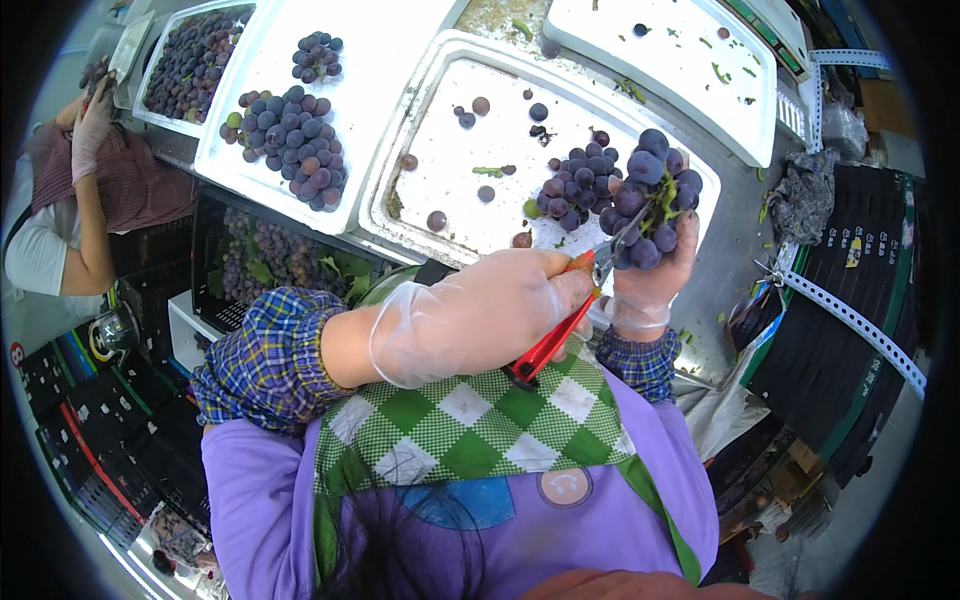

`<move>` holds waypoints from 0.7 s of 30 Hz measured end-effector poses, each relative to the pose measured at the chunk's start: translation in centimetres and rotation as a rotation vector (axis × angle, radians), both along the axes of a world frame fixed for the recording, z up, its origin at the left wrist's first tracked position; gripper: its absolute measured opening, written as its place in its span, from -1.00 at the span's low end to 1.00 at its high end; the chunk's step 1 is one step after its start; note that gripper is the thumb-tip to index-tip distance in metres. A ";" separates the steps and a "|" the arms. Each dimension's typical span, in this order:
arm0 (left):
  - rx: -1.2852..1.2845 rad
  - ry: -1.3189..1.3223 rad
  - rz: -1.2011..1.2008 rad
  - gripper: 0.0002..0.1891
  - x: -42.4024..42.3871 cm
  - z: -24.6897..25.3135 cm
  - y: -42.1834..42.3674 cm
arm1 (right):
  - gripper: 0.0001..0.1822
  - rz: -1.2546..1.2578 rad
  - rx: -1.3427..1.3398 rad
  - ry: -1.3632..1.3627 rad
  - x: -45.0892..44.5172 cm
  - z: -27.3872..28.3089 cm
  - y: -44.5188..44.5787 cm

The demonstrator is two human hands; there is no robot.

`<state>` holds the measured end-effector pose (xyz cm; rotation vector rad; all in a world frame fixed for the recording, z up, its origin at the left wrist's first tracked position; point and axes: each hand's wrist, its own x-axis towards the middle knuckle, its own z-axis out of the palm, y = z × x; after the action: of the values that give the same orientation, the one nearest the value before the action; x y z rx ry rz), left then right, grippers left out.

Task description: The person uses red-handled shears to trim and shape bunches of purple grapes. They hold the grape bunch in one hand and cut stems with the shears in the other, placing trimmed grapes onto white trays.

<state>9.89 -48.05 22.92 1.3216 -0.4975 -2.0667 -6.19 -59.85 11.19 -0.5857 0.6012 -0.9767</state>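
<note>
My left hand (480, 315), in a clear plastic glove, grips red-handled snips (551, 341). Their metal blades reach among the stems of a bunch of dark purple grapes (645, 195). That bunch rests in my gloved right hand (652, 277), whose palm is partly hidden by the grapes; one fingertip shows at its right side. Just left of it, another dark bunch (577, 184) lies over a white foam tray (465, 247), near or touching the held one. Loose grapes (486, 193) and a green stem piece (487, 172) lie scattered in this tray.
A second white tray (214, 161) holds a large bunch (289, 142) and a small one (316, 57). Further left is a full grape tray (199, 64). A black crate (210, 296) of grapes stands below. Another person (82, 180) works at far left. Stacked black crates (847, 300) stand right.
</note>
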 end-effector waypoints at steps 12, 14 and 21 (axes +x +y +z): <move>0.072 0.073 0.048 -0.65 -0.4 -0.9 -0.4 | -0.29 0.049 -0.275 0.145 0.7 0.5 0.9; 0.077 0.099 0.093 -0.65 -0.6 -0.8 -0.5 | -0.20 0.053 -0.263 0.170 0.8 0.7 0.5; -0.002 -0.105 -0.029 -0.66 -1.3 -0.9 -0.2 | -0.23 0.003 -0.268 0.160 0.7 0.2 0.2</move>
<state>8.63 -48.22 21.99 1.4351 -0.5678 -2.0272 -5.51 -59.63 11.43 -0.9092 0.6141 -1.0211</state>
